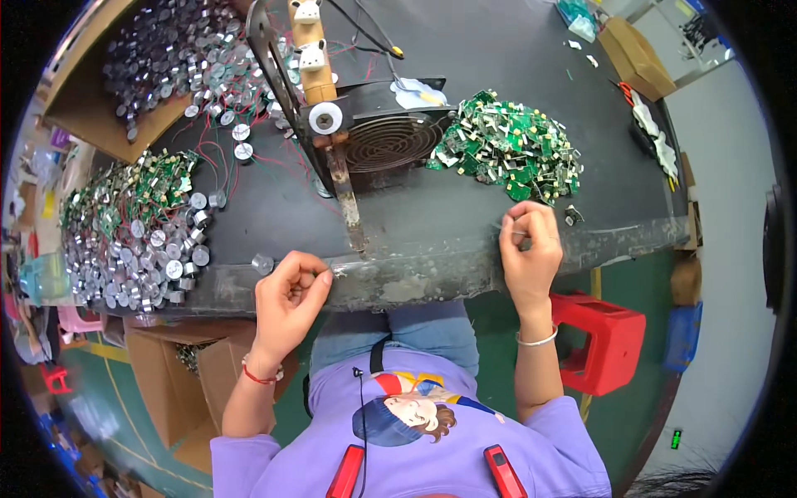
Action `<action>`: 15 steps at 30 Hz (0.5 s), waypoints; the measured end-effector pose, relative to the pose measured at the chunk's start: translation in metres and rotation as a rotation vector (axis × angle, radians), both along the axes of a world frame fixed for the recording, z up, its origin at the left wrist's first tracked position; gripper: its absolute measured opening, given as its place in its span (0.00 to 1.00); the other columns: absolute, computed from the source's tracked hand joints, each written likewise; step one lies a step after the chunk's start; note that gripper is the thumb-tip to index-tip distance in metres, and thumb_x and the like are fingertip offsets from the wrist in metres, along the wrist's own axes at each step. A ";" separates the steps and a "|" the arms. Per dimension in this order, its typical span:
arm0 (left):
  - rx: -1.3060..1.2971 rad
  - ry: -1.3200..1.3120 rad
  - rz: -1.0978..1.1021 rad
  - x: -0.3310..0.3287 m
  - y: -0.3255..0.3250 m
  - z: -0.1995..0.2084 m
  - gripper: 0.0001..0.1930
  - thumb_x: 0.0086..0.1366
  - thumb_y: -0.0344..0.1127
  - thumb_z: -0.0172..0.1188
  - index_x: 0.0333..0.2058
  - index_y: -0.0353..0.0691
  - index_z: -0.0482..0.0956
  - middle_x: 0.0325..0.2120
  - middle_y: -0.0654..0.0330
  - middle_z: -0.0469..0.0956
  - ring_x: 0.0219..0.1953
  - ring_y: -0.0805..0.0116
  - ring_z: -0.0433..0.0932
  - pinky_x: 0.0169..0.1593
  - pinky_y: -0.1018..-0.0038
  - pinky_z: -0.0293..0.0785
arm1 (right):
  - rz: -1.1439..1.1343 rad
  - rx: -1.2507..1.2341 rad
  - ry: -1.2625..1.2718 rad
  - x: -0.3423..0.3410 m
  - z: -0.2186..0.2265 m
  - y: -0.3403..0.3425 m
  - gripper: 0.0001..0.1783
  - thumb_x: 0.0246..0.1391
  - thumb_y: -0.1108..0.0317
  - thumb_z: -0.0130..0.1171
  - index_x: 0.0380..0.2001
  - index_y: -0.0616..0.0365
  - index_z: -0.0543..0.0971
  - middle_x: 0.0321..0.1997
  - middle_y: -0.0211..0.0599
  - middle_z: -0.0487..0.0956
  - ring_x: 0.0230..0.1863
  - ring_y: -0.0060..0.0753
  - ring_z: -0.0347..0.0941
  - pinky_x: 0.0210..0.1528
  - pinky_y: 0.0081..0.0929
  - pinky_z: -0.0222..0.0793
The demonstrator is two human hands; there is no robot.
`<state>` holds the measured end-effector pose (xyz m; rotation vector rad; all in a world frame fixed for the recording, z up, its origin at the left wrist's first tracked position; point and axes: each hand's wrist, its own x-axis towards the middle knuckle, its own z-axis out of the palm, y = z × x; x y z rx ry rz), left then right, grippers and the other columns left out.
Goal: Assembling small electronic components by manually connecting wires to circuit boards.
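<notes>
My left hand (pixel 290 300) is curled just over the table's front edge, its thumb pressed toward the bent fingers. Whatever it may hold is too small to make out. Beside it sits a small clear-and-silver round part (pixel 262 265). My right hand (pixel 531 253) is raised at the edge on the right, thumb and fingers pinched; any thing between them cannot be made out. Just beyond it is a heap of small green circuit boards (pixel 519 149). Between my hands, a wooden-handled tool (pixel 315 70) is fixed in a metal stand, its flat metal bar (pixel 344 195) pointing down toward me.
A fan with a round grille (pixel 390 143) stands behind the bar. At left lie a pile of silver round parts (pixel 154 261) with boards and wires, and a tipped cardboard box (pixel 154 133) of similar parts. A red stool (pixel 614 349) stands below right, an open carton (pixel 166 390) below left.
</notes>
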<state>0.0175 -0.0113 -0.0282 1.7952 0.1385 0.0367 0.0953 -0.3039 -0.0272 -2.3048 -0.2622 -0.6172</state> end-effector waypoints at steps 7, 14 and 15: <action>-0.211 0.062 -0.018 0.004 -0.005 0.002 0.03 0.61 0.25 0.58 0.29 0.35 0.73 0.22 0.73 0.71 0.24 0.90 0.62 0.26 0.88 0.57 | -0.103 -0.041 0.204 0.005 -0.002 -0.029 0.08 0.47 0.75 0.63 0.26 0.63 0.73 0.22 0.36 0.71 0.19 0.27 0.65 0.22 0.26 0.61; -0.290 0.088 -0.042 0.011 -0.011 -0.001 0.03 0.61 0.25 0.60 0.32 0.33 0.76 0.25 0.71 0.74 0.27 0.89 0.66 0.30 0.89 0.61 | 0.221 -0.008 0.064 -0.034 0.018 0.037 0.10 0.42 0.75 0.67 0.20 0.58 0.73 0.34 0.36 0.80 0.34 0.37 0.73 0.36 0.31 0.68; -0.290 0.092 -0.044 0.012 -0.013 0.000 0.03 0.61 0.25 0.60 0.32 0.33 0.76 0.25 0.71 0.74 0.27 0.89 0.66 0.30 0.89 0.61 | 0.257 0.054 0.153 -0.032 0.011 0.047 0.10 0.43 0.75 0.66 0.20 0.58 0.72 0.39 0.37 0.79 0.32 0.36 0.72 0.36 0.32 0.67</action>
